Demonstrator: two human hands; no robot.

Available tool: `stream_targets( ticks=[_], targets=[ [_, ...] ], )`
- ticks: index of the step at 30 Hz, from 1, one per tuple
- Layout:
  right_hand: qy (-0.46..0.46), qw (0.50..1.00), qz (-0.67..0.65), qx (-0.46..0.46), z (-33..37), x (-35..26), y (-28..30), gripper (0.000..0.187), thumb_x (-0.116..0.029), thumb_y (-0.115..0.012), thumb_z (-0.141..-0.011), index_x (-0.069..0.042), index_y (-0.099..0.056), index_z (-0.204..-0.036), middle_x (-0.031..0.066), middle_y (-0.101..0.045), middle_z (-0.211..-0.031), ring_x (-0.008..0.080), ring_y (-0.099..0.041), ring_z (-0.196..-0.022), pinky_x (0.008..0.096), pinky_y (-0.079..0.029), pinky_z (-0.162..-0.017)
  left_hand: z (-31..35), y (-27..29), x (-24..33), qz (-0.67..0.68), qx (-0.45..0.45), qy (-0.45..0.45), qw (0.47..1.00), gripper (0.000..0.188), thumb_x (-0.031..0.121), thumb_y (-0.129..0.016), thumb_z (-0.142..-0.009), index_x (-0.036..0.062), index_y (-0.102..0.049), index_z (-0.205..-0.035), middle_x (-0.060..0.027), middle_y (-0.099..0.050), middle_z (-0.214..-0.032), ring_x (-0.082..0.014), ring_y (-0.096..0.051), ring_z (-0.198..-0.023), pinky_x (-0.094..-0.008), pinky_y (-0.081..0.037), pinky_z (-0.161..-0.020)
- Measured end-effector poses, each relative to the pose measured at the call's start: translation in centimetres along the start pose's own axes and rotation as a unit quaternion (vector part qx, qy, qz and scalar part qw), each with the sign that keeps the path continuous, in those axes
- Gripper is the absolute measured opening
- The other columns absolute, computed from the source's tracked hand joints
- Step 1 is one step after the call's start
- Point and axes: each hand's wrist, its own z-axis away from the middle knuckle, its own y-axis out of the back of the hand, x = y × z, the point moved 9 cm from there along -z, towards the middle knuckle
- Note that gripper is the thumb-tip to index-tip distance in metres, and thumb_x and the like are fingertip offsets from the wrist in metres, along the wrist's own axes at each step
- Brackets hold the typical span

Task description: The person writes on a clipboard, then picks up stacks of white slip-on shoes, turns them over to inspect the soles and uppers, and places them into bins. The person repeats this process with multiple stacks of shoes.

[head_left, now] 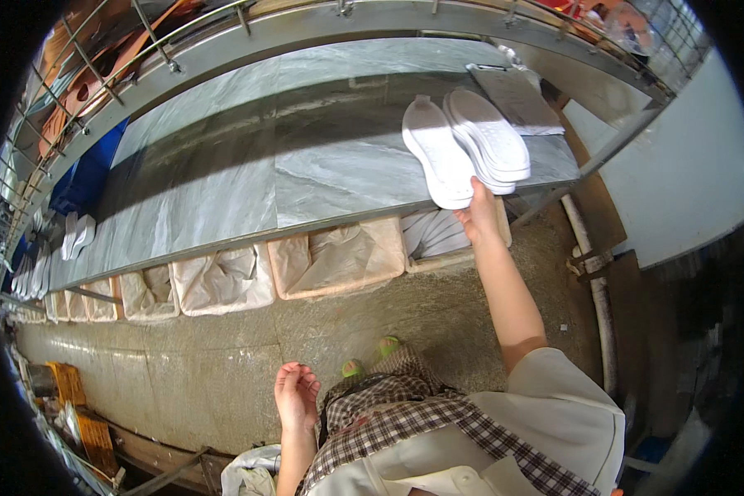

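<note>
At the right end of the marble-patterned counter, my right hand (479, 217) grips the near end of a white shoe sole (440, 157). Its thumb lies over the rim, while the other fingers are partly hidden beneath. Right beside that sole is a small stack of similar white soles (489, 136), partly overlapping, on the counter. My left hand (296, 397) hangs low in front of my body, away from the counter. Its fingers are curled together and nothing shows in them.
Under the long counter (223, 182) stands a row of lined bins (339, 258). More white soles (78, 235) lie at its far left, near a blue container (87, 174). A grey flat piece (517, 99) rests behind the stack. A vertical pipe (591, 289) stands at right.
</note>
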Motion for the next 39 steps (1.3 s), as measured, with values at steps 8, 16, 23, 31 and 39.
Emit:
stream_targets(
  ticks=[8,16,23,31,39],
  targets=[
    [-0.026,0.997,-0.004,0.079,6.4,5.2,2.4,0.063,-0.047,-0.047,-0.090,-0.006,-0.031,-0.134,0.0111,-0.035,-0.134,0.0241,-0.037,-0.126,0.0429,-0.028,-0.104,-0.6,1.9,-1.5,-0.232,-0.023,-0.008,0.973,0.018,0.018,-0.056,-0.091,0.0068,-0.056,-0.104,-0.0085,-0.062,-0.097,-0.0198,-0.061,-0.088,-0.0298,-0.049,-0.076],
    [-0.071,0.388,0.659,-0.641,19.4,34.0,2.8,0.066,-0.039,-0.061,-0.087,-0.005,-0.037,-0.139,0.0141,-0.036,-0.144,0.0304,-0.043,-0.124,0.0418,-0.038,-0.099,0.9,17.7,-4.1,-0.536,-0.220,0.076,0.811,0.083,0.063,-0.041,-0.088,0.0037,-0.025,-0.143,-0.0224,-0.028,-0.145,-0.0339,-0.026,-0.135,-0.0408,-0.022,-0.111],
    [-0.169,0.425,0.732,-0.505,18.1,45.9,-4.0,0.037,-0.035,-0.051,-0.093,-0.004,-0.040,-0.111,0.0108,-0.037,-0.110,0.0246,-0.042,-0.095,0.0384,-0.036,-0.081,1.3,35.0,-5.0,-0.429,-0.184,-0.029,0.884,0.083,0.065,-0.034,-0.089,0.0012,-0.027,-0.142,-0.0194,-0.017,-0.150,-0.0287,-0.014,-0.140,-0.0371,-0.011,-0.113],
    [-0.176,0.545,0.530,-0.626,28.3,60.4,-23.7,0.034,-0.029,-0.040,-0.099,-0.003,-0.043,-0.079,0.0069,-0.038,-0.071,0.0180,-0.040,-0.062,0.0345,-0.034,-0.062,0.5,51.7,2.9,-0.141,0.185,-0.093,0.968,0.046,0.044,-0.053,-0.091,0.0010,-0.056,-0.077,-0.0111,-0.052,-0.065,-0.0198,-0.049,-0.060,-0.0324,-0.040,-0.057],
    [-0.136,0.447,0.535,-0.704,40.2,63.5,-47.3,0.060,-0.057,-0.050,-0.089,-0.002,-0.060,-0.067,0.0046,-0.058,-0.064,0.0127,-0.051,-0.058,0.0317,-0.038,-0.056,0.3,59.0,13.1,-0.320,0.357,-0.113,0.870,0.059,0.050,-0.043,-0.094,0.0034,-0.045,-0.058,-0.0116,-0.037,-0.047,-0.0233,-0.039,-0.041,-0.0364,-0.030,-0.042]
  ],
)
